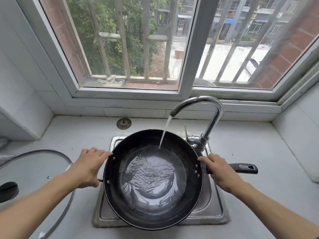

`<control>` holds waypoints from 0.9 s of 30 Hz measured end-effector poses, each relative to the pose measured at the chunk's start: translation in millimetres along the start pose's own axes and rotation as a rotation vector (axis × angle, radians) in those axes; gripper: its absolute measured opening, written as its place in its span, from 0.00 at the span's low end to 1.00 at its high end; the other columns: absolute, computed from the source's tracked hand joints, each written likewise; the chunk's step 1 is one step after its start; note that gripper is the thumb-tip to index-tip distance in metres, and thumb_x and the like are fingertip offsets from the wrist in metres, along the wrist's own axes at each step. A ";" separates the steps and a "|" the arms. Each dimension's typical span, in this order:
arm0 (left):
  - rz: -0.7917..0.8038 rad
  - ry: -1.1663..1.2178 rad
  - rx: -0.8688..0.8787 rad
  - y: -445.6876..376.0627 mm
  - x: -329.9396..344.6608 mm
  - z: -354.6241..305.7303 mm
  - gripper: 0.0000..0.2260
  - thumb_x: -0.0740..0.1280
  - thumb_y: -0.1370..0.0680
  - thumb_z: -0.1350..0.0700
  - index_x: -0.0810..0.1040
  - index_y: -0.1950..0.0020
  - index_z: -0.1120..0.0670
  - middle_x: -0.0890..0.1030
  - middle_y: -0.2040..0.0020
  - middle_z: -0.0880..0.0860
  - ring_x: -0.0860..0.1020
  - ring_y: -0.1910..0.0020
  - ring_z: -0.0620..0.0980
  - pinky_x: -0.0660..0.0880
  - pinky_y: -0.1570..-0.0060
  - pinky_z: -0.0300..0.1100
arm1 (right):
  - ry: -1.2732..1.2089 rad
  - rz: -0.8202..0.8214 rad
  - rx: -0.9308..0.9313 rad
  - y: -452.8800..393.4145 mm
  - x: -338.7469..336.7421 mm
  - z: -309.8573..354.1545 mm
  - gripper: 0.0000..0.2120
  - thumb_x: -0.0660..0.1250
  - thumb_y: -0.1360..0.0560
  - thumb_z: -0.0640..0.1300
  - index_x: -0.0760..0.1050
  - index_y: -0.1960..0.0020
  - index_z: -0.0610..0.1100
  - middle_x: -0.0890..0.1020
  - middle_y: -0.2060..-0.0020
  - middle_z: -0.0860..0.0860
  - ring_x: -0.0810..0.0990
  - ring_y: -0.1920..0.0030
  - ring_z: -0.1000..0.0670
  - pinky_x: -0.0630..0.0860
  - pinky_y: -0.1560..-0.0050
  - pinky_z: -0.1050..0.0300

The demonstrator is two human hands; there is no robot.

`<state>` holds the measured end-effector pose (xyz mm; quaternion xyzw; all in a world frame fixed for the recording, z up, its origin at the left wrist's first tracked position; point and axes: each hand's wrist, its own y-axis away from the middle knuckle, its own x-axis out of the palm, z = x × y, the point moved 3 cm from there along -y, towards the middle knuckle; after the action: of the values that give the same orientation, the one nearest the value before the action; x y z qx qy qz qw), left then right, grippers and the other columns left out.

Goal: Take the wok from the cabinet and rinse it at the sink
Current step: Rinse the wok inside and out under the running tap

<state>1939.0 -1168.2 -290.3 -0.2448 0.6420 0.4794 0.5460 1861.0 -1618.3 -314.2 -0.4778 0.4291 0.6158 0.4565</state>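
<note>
Both grips clasp the black wok (153, 180), rippling water pooled inside, over the sink (214, 209).

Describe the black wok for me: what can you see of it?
The wok is round, dark and metallic-looking, with small rivets inside its rim and a long black handle pointing right. It is held over the steel sink, the left hand gripping its left rim and the right hand at the handle's base. Tap water streams in, pooling and rippling in the bottom.
</note>
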 end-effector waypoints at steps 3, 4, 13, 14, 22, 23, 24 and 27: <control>-0.006 0.000 -0.006 -4.5 2.2 -2.7 0.47 0.73 0.40 0.44 0.56 0.24 0.44 0.68 0.31 0.42 0.65 0.34 0.48 0.58 0.40 0.42 | -0.009 0.013 0.012 -1.1 7.6 -3.7 0.38 0.59 0.37 0.26 0.64 0.33 0.56 0.72 0.56 0.52 0.70 0.56 0.47 0.72 0.55 0.52; -0.012 0.005 -0.008 -5.9 3.4 -3.3 0.47 0.73 0.40 0.44 0.57 0.24 0.44 0.68 0.31 0.42 0.66 0.34 0.48 0.59 0.39 0.42 | -0.018 0.025 0.014 -1.2 10.7 -4.9 0.38 0.59 0.36 0.27 0.63 0.32 0.57 0.72 0.55 0.52 0.70 0.56 0.47 0.72 0.54 0.52; 0.001 0.003 -0.028 -23.5 11.2 -9.9 0.47 0.75 0.40 0.46 0.57 0.24 0.46 0.66 0.29 0.46 0.65 0.33 0.50 0.61 0.38 0.43 | -0.124 0.098 0.072 -8.2 34.0 -9.8 0.36 0.59 0.33 0.28 0.63 0.30 0.54 0.74 0.51 0.51 0.71 0.51 0.48 0.69 0.49 0.58; -0.002 0.009 -0.029 -24.9 12.3 -9.6 0.48 0.75 0.40 0.46 0.58 0.24 0.46 0.66 0.30 0.47 0.65 0.33 0.51 0.61 0.38 0.43 | -0.128 0.107 0.081 -9.2 35.5 -10.2 0.36 0.59 0.33 0.28 0.62 0.30 0.55 0.74 0.50 0.52 0.71 0.51 0.49 0.68 0.49 0.59; 0.126 0.029 -0.057 -37.2 8.3 -7.1 0.51 0.75 0.40 0.36 0.53 0.24 0.47 0.64 0.30 0.47 0.63 0.31 0.50 0.63 0.34 0.46 | -0.402 0.342 0.156 -23.5 31.8 -21.0 0.38 0.73 0.33 0.39 0.59 0.33 0.62 0.73 0.52 0.61 0.74 0.51 0.56 0.71 0.49 0.62; 0.140 0.078 -0.072 -39.9 5.1 -5.4 0.49 0.75 0.39 0.34 0.56 0.25 0.47 0.66 0.30 0.47 0.65 0.31 0.50 0.63 0.33 0.47 | -0.420 0.375 0.152 -26.1 27.6 -20.8 0.39 0.76 0.34 0.43 0.59 0.32 0.61 0.74 0.55 0.59 0.75 0.54 0.57 0.70 0.54 0.64; 0.148 0.126 -0.097 -43.5 2.5 -2.5 0.47 0.75 0.37 0.34 0.58 0.25 0.48 0.68 0.31 0.47 0.66 0.32 0.51 0.63 0.33 0.48 | -0.421 0.394 0.148 -28.7 25.2 -20.4 0.41 0.78 0.36 0.46 0.59 0.31 0.59 0.75 0.57 0.57 0.76 0.56 0.57 0.70 0.56 0.64; 0.215 0.111 -0.129 -54.7 -3.9 1.1 0.41 0.77 0.35 0.40 0.64 0.28 0.49 0.74 0.36 0.48 0.70 0.36 0.51 0.67 0.37 0.47 | -0.403 0.431 0.139 -33.4 29.9 -19.0 0.45 0.79 0.36 0.49 0.56 0.28 0.56 0.79 0.57 0.54 0.78 0.56 0.55 0.75 0.54 0.62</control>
<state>1986.5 -1191.0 -305.6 -0.2355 0.6613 0.5613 0.4384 1893.4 -1624.9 -349.9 -0.2112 0.4626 0.7501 0.4228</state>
